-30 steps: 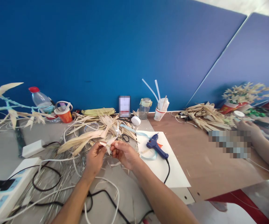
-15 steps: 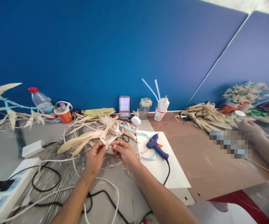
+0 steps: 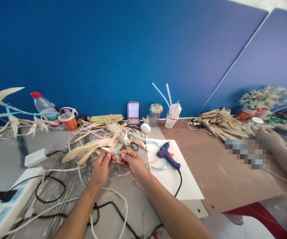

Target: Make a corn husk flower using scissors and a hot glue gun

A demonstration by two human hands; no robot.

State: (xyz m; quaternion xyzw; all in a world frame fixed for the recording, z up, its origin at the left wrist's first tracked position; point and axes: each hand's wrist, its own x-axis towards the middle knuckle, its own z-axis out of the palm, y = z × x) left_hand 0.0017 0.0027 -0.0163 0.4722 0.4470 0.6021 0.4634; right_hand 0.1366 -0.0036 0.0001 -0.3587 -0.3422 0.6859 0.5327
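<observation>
My left hand (image 3: 104, 163) is closed in a pinch in front of the dry husk pile (image 3: 88, 149); what its fingers hold is too small to make out. Close beside it on the right, my right hand (image 3: 131, 162) also has its fingers pressed together, their contents hidden. A bit of pale blue shows between the fingertips of the two hands. Just beyond them lie scissors with black handles (image 3: 134, 146). To the right, a blue glue gun (image 3: 168, 156) rests on a white sheet (image 3: 188, 186), next to a light blue ribbon (image 3: 161, 167).
A power strip (image 3: 21, 192) and looped cables lie at the left, near a husk-flower branch (image 3: 14, 111). Behind stand a red-capped bottle (image 3: 43, 106), a phone (image 3: 133, 113), a jar (image 3: 155, 114) and a cup with straws (image 3: 171, 120). Another person's hand (image 3: 270, 137) is at the right.
The pale husk piece that stood up between my fingertips no longer shows there. My fingertips are slightly further apart, with pale blue between them. The view has shifted slightly.
</observation>
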